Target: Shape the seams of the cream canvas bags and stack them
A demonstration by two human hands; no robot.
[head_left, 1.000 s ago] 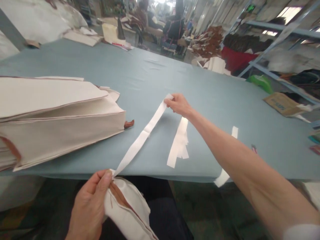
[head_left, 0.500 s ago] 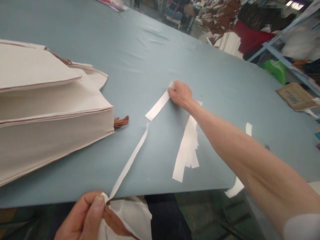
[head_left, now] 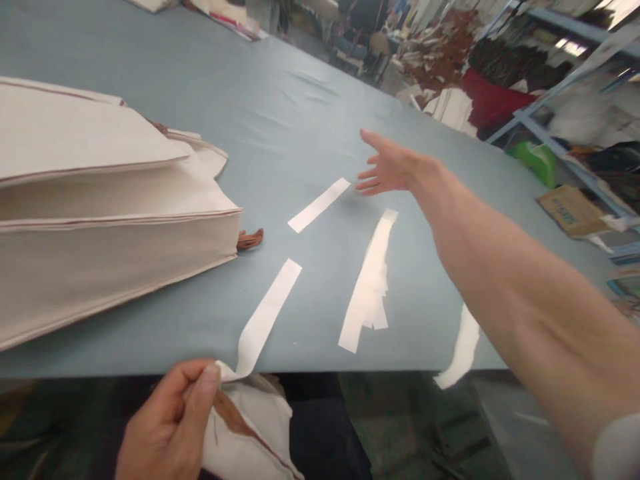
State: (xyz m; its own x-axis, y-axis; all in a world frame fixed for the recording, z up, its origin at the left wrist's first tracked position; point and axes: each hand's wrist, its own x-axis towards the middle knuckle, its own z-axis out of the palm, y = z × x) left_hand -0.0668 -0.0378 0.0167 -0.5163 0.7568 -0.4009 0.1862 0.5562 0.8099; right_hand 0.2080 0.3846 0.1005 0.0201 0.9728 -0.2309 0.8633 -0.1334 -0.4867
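My left hand [head_left: 173, 417] pinches a cream cloth piece [head_left: 255, 417]; my right hand [head_left: 390, 165] is spread and empty.
Thumb and finger are closed on the cloth, just on my side of the edge of the table [head_left: 310, 340]. From this pinch the white strip [head_left: 270, 300] runs away over the table, bent near my fingertips; I should pinch firmly there and lay the strip flat. Beyond its far end lies a loose strip [head_left: 320, 205]; past that, rightward, my right hand hovers.
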